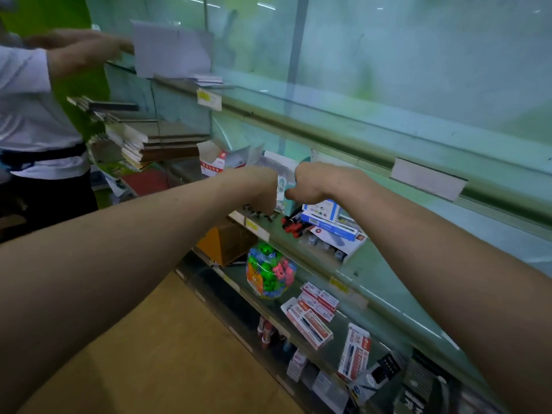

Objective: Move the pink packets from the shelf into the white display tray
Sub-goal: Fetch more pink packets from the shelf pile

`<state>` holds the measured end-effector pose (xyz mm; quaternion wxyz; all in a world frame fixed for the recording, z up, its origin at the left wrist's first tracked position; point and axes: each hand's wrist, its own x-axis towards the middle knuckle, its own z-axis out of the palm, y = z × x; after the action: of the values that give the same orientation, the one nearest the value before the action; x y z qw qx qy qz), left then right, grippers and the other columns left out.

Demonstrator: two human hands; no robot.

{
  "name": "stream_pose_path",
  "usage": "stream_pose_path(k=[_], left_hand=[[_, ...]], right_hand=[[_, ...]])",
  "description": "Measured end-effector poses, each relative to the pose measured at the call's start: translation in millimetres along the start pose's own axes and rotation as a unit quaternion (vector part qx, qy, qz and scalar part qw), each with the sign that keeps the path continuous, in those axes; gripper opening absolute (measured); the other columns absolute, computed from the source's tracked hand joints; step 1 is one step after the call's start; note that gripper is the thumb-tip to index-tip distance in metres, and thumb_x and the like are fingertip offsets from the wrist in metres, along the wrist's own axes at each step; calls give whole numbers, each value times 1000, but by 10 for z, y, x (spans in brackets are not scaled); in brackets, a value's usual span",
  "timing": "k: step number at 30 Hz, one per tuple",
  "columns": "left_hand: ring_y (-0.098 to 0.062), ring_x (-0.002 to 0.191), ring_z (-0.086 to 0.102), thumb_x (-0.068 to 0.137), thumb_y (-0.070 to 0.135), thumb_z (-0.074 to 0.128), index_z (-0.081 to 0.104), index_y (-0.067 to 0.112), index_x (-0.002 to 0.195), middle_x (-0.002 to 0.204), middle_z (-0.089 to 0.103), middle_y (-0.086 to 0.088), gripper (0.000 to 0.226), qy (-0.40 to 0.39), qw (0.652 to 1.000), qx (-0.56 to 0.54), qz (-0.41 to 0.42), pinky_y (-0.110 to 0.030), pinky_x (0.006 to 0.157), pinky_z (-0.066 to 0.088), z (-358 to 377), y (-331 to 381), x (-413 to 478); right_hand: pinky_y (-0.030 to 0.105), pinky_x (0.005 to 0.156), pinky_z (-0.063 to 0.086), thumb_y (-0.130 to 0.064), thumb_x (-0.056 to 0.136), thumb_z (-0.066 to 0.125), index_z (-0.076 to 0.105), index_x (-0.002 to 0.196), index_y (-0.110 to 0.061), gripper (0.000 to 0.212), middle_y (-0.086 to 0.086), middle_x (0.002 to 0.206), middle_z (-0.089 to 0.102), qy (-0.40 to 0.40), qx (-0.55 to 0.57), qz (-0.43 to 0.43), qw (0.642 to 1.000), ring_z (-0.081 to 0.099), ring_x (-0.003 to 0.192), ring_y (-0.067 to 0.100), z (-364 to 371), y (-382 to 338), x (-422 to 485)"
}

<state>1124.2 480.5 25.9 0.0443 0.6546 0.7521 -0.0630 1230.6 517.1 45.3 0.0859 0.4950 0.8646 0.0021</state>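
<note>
- Left hand: reaches to the middle glass shelf with the wrist bent down. Its fingers are hidden behind the back of the hand, so whether they grasp anything cannot be told.
- Right hand: just right of the left hand at the same shelf, with the fingers curled in. The thumb and knuckles pinch the right edge of the packet.
- Packet: held upright between the two hands, above the shelf and touching both. It reads pale white and teal, and no pink can be made out through the blur.
- White display tray: an open carton with red print, standing on the shelf to the far left of the hands, beside the left wrist.
- Blue-and-white box: lies on the shelf, near and right of the right hand.
- Jar of coloured toys: stands on the shelf below.
- Red-and-white pen boxes: lie near and right of the jar.
- Stack of notebooks: at the far left.
- Second person's hand: at the upper left, holding a white sheet.
</note>
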Motion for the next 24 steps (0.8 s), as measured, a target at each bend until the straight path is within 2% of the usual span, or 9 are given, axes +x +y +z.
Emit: stream_pose_path(k=[2, 4, 6, 8, 11, 13, 16, 19, 24], left_hand=[[-24, 97, 56, 90, 23, 60, 54, 13, 120, 114, 59, -6, 33, 17, 999, 19, 21, -28, 81, 44, -87, -204, 107], [-22, 95, 56, 89, 24, 60, 54, 24, 111, 108, 60, -2, 23, 2, 999, 37, 37, -30, 87, 46, -133, -377, 267], [-26, 101, 56, 86, 25, 61, 50, 22, 115, 109, 57, -4, 31, 20, 998, 36, 57, -37, 93, 48, -218, -526, 281], [-28, 98, 55, 83, 25, 65, 45, 12, 114, 105, 54, -8, 39, 53, 996, 3, 67, -41, 88, 49, -335, -640, 283], [-29, 111, 53, 85, 26, 64, 40, 5, 138, 131, 52, -13, 61, 77, 994, -30, 71, -39, 95, 47, -440, -765, 402], [-28, 103, 51, 86, 25, 64, 44, 4, 133, 131, 51, -17, 55, 85, 991, -47, 87, -33, 88, 44, -513, -788, 479], [-23, 92, 43, 86, 24, 63, 48, 10, 116, 113, 49, -21, 36, 106, 987, -58, 105, -31, 79, 38, -638, -803, 648], [-27, 107, 53, 85, 24, 64, 41, 6, 138, 134, 51, -16, 60, 127, 985, -59, 106, -34, 88, 44, -771, -855, 821], [-31, 124, 47, 87, 27, 60, 33, 13, 143, 141, 44, -13, 64, 148, 986, -13, 81, -44, 103, 41, -997, -967, 1188]], right_hand=[[28, 65, 37, -29, 98, 45, 50, 88, -7, 24, 8, 97, 53, 18, -3, 5, 1000, 49, 82, 27, -106, -158, 71], [27, 62, 37, -29, 99, 45, 53, 91, -5, 26, 8, 96, 49, 36, -7, 14, 999, 48, 83, 27, -210, -293, 134], [27, 58, 36, -28, 98, 45, 48, 83, -7, 27, 8, 91, 49, 53, -13, 26, 998, 49, 81, 28, -315, -401, 186], [30, 67, 39, -33, 97, 46, 48, 86, -9, 27, 9, 91, 49, 68, -17, 45, 997, 50, 83, 29, -409, -479, 237], [32, 71, 39, -34, 96, 47, 48, 83, -7, 31, 8, 90, 50, 73, -11, 76, 994, 51, 84, 29, -547, -536, 325], [31, 70, 39, -31, 95, 47, 47, 84, -8, 25, 7, 91, 50, 82, -12, 94, 992, 51, 83, 28, -645, -537, 378], [30, 70, 40, -27, 95, 48, 48, 95, -11, 16, 7, 95, 50, 106, -15, 105, 989, 49, 84, 27, -769, -513, 495], [32, 75, 43, -31, 95, 49, 54, 112, -10, 28, 8, 110, 56, 120, -11, 117, 986, 49, 88, 26, -867, -479, 675], [31, 76, 41, -32, 95, 48, 53, 119, -9, 33, 10, 122, 57, 133, -1, 122, 984, 53, 98, 29, -1014, -370, 1038]])
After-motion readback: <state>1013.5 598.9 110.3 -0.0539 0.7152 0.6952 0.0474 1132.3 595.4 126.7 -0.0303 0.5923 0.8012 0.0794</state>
